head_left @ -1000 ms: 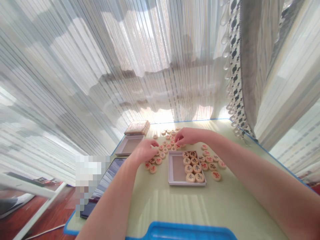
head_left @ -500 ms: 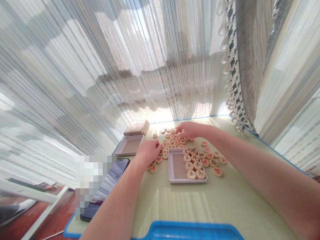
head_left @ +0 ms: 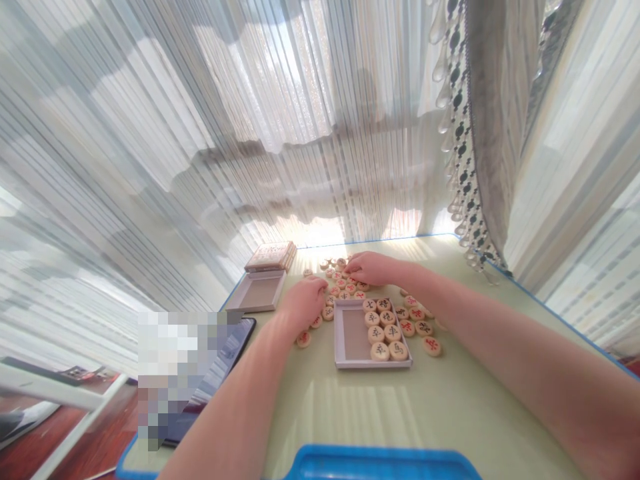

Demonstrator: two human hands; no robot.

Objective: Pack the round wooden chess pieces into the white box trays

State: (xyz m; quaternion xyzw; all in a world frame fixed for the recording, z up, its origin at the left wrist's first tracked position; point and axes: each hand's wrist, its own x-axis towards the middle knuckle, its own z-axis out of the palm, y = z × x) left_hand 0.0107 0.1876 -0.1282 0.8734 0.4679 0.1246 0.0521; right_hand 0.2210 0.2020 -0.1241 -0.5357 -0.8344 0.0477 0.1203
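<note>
Round wooden Chinese chess pieces (head_left: pixel 351 289) with red or black characters lie scattered over the table. A shallow box tray (head_left: pixel 354 333) stands in front of them, its right half holding two columns of black-marked pieces (head_left: pixel 376 335). At the left edge of the scatter, my left hand (head_left: pixel 304 303) rests low with loosely bent fingers apart, beside some pieces; its palm is hidden. My right hand (head_left: pixel 371 268) reaches over the far pieces, fingers bent down and apart at their level. I see no piece held in either hand.
Left of the scatter lie a second shallow box part (head_left: pixel 257 292) and a printed box (head_left: pixel 270 256). A phone or tablet (head_left: pixel 210 380) is beside my left forearm. More pieces (head_left: pixel 416 313) sit right of the tray. The table (head_left: pixel 360 413) has a blue rim; curtains hang behind.
My right hand has moved left and slightly nearer over the far pieces. The left hand's fingers reach out a little further to the right. The view has shifted slightly.
</note>
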